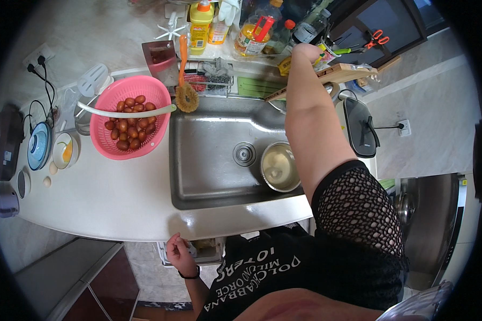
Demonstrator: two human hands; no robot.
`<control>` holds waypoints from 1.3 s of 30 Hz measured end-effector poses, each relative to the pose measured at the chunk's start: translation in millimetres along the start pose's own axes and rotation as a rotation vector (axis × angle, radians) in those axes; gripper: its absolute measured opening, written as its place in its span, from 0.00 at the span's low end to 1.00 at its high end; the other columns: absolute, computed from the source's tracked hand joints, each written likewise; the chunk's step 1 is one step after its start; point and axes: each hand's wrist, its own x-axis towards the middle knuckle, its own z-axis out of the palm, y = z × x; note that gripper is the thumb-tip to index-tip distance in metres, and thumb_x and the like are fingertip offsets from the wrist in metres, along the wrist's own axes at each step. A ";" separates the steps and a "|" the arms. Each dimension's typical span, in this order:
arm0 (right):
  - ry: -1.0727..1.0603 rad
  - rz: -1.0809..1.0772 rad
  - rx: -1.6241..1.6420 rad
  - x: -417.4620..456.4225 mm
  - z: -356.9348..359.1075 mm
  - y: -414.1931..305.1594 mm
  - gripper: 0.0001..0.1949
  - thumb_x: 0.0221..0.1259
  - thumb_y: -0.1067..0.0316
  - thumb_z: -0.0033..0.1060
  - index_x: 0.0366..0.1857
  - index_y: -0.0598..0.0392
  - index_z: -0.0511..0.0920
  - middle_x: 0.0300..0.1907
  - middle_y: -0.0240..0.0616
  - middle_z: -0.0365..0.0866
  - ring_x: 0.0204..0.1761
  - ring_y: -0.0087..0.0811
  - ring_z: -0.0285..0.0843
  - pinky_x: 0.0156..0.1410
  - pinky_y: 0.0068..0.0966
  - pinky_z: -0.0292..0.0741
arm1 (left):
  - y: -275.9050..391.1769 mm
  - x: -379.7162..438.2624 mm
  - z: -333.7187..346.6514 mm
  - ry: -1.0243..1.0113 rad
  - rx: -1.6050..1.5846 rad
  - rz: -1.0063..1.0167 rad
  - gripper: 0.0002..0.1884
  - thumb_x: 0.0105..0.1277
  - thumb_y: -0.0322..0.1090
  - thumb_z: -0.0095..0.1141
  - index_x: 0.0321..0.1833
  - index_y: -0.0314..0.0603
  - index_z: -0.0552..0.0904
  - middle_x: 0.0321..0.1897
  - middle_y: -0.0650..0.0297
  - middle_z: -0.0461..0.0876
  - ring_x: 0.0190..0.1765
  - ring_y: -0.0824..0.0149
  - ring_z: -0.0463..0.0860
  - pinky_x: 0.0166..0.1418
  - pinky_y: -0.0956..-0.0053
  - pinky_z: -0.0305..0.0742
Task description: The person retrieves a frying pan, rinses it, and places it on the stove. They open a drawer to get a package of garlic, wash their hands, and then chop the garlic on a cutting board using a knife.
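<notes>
My right hand [307, 52] reaches across the sink to the back ledge, beside a yellow packet [285, 66] and a container holding utensils; its fingers are mostly hidden, so what they touch cannot be told. My left hand [178, 249] hangs just off the counter's front edge with its fingers loosely curled, and no object shows in it. A metal bowl [281, 166] with cloudy pale liquid stands at the right side of the steel sink [209, 160]. Left of the sink sits a pink plastic colander [160, 92] of reddish-brown round fruits [132, 131], with a pale curved stick-like thing [124, 114] lying across it.
A scrubbing brush [186, 96] hangs by the sink's back left corner. Detergent bottles [201, 28] and an oil bottle [253, 38] line the ledge. Wooden boards [341, 74] lean near my right forearm. Farther left are a bowl [65, 150], eggs [47, 181] and a blue lidded pot [39, 145].
</notes>
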 end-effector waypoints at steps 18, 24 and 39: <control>0.060 -0.001 0.094 8.0 24.5 26.0 0.20 0.64 0.55 0.53 0.46 0.64 0.68 0.51 0.58 0.71 0.53 0.58 0.72 0.57 0.53 0.67 | 5.1 20.8 31.3 -0.064 0.076 -0.015 0.07 0.71 0.31 0.50 0.46 0.35 0.79 0.26 0.66 0.76 0.29 0.77 0.72 0.36 0.82 0.69; 0.135 0.092 0.159 -13.8 16.7 39.2 0.29 0.63 0.45 0.53 0.51 0.65 0.71 0.52 0.58 0.73 0.54 0.56 0.73 0.60 0.47 0.68 | 5.2 16.9 37.7 -0.077 0.080 -0.029 0.08 0.72 0.31 0.50 0.46 0.35 0.79 0.26 0.66 0.77 0.29 0.76 0.72 0.36 0.81 0.70; -0.305 0.237 0.563 16.7 69.8 64.5 0.32 0.69 0.44 0.33 0.59 0.66 0.70 0.62 0.59 0.69 0.63 0.55 0.66 0.67 0.42 0.63 | 0.1 2.5 31.6 -0.056 0.110 -0.017 0.08 0.72 0.30 0.48 0.46 0.34 0.78 0.26 0.65 0.76 0.29 0.76 0.72 0.35 0.81 0.69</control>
